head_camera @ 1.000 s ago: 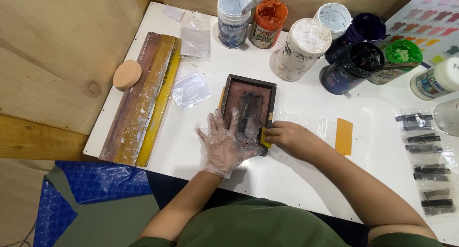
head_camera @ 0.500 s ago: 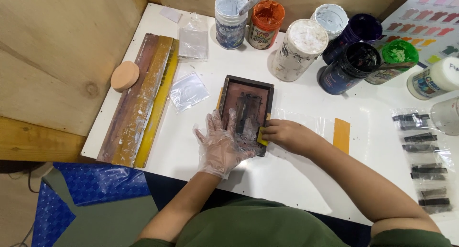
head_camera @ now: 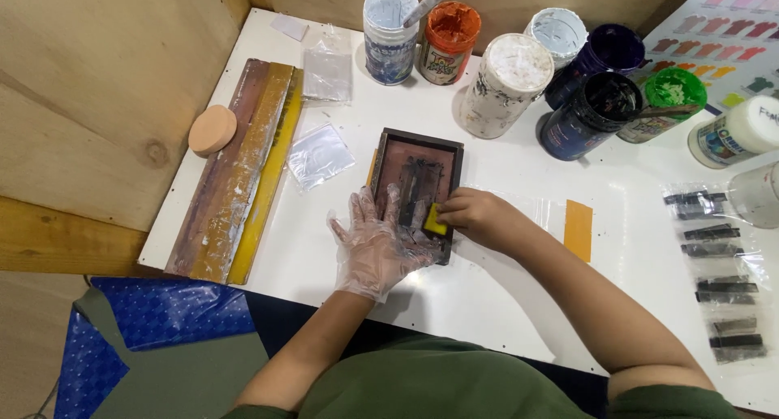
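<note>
A small yellow pad (head_camera: 434,220) is pinched between the closed fingers of the right hand (head_camera: 479,218) and pressed onto the mesh of a small dark-framed screen (head_camera: 418,188). Just beside it, the frame's near corner is held down by the left hand (head_camera: 375,244), spread flat in a clear, crinkled plastic glove. Beyond the grip, open round paint tubs (head_camera: 507,85) in white, orange, purple and green are clustered. Farther right, clear packets (head_camera: 718,261) with black strips are laid out.
</note>
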